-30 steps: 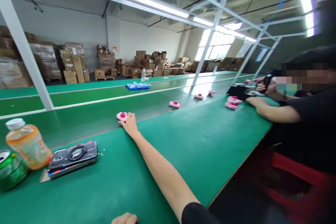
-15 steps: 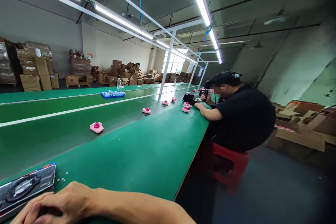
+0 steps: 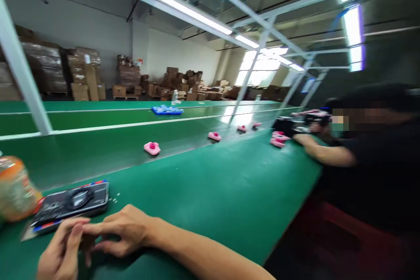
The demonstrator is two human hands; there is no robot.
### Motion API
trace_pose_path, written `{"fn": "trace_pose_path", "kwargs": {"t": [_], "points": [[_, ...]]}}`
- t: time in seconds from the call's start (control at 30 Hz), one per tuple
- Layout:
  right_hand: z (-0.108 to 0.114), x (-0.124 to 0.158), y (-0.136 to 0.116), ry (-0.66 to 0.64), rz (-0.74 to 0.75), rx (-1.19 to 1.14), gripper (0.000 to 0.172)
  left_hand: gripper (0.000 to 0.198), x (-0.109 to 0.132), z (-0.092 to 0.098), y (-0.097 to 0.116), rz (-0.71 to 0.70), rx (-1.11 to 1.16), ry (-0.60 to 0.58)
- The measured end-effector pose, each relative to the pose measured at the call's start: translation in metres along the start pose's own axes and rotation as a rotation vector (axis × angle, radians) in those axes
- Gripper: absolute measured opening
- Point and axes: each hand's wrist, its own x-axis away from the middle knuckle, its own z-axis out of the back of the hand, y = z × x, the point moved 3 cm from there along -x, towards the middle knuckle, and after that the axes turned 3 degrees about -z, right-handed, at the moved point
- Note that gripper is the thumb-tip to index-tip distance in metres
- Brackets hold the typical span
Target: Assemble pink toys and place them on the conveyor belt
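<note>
The fingers (image 3: 77,232) of the left hand (image 3: 61,256) stood curled and apart, their tips close to the fingers (image 3: 101,228) of the right hand (image 3: 126,232), which reached across loosely spread. Whether the tips met or pinched something small, I could not tell. Both hands were just beside the black case (image 3: 70,203), which lay flat and unheld on the green bench (image 3: 210,214), with white crumbs (image 3: 113,199) at its edge and a blurred orange bottle (image 3: 15,188) beyond it. Past the bench, pink pieces (image 3: 152,148) sat on the green belt (image 3: 98,157), none of them in either hand. Farther along, a co-worker's forearm (image 3: 323,153) rested on the bench near more pink pieces (image 3: 277,142).
</note>
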Motion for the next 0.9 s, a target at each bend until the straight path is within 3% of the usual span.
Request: {"fn": "trace_pose_path", "kwargs": {"t": [0.07, 0.13, 0.33, 0.47, 0.9], "points": [[0.005, 0.003, -0.001, 0.028, 0.038, 0.006, 0.058, 0.053, 0.006, -0.006, 0.009, -0.024, 0.032, -0.09], [0.007, 0.005, 0.003, 0.043, 0.064, 0.034, 0.054, 0.05, 0.006, -0.011, 0.014, -0.037, 0.057, -0.103], [0.004, 0.001, 0.019, 0.15, 0.181, 0.02, 0.053, 0.053, -0.009, -0.016, 0.004, -0.063, 0.056, -0.18], [0.005, 0.001, 0.016, 0.171, 0.22, -0.035, 0.052, 0.052, -0.008, -0.016, 0.006, -0.125, 0.056, -0.209], [0.01, -0.006, 0.013, 0.236, 0.288, -0.035, 0.069, 0.05, -0.011, -0.017, 0.006, -0.099, 0.005, -0.226]]}}
